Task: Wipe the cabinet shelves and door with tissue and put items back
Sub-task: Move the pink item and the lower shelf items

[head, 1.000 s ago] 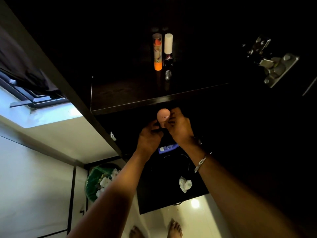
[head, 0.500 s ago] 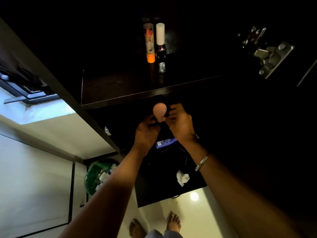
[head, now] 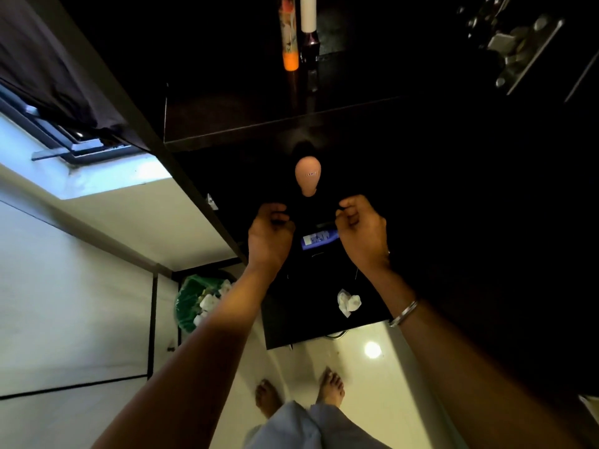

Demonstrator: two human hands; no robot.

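Both hands have let go of the pink egg-shaped item (head: 307,176), which they held together a moment ago. It now appears to rest alone on the dark cabinet shelf (head: 227,121), though the dim light makes its footing unclear. The left hand (head: 269,236) and right hand (head: 363,234) hover just below it, apart, fingers loosely curled and empty. Crumpled tissue (head: 348,302) lies on the lower black surface (head: 308,328).

Dark glossy shelf, shiny metal

The shelf (head: 246,124) looks like dark polished wood — it reflects; the hinge (head: 518,43) is bright metal, the tissue (head: 348,302) crumpled white paper, the floor (head: 372,367) glossy.
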